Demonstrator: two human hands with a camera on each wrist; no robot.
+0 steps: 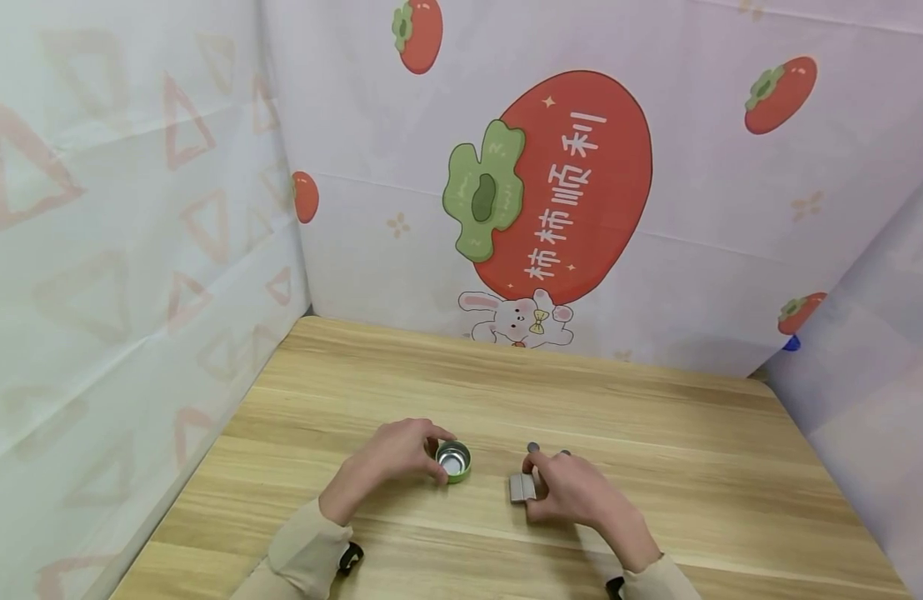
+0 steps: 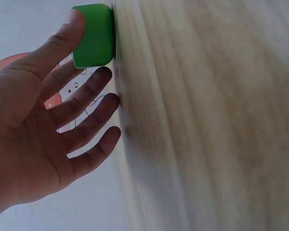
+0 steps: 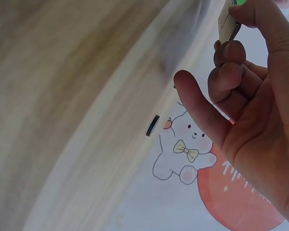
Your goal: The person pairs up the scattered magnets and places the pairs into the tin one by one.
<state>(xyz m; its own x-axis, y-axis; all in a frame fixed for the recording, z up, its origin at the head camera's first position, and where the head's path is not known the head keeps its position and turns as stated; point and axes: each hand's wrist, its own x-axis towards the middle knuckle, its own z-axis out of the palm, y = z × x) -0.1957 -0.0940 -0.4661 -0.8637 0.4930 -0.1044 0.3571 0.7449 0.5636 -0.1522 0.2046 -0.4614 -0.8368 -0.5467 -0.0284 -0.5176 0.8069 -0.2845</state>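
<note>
My left hand holds a small round tin, its thumb and a finger on opposite sides. The tin is open at the top, with green outer walls and a shiny silver inside. In the left wrist view, the thumb lies along the green tin while the other fingers spread loosely below. To the right, my right hand pinches a small grey rectangular block with a line across its face. The right wrist view shows the block between thumb and fingers, one finger stretched away from it.
Two small dark discs lie on the wooden table just beyond the right hand. One disc shows edge-on in the right wrist view. A printed cloth hangs behind the table, and more cloth hangs at both sides.
</note>
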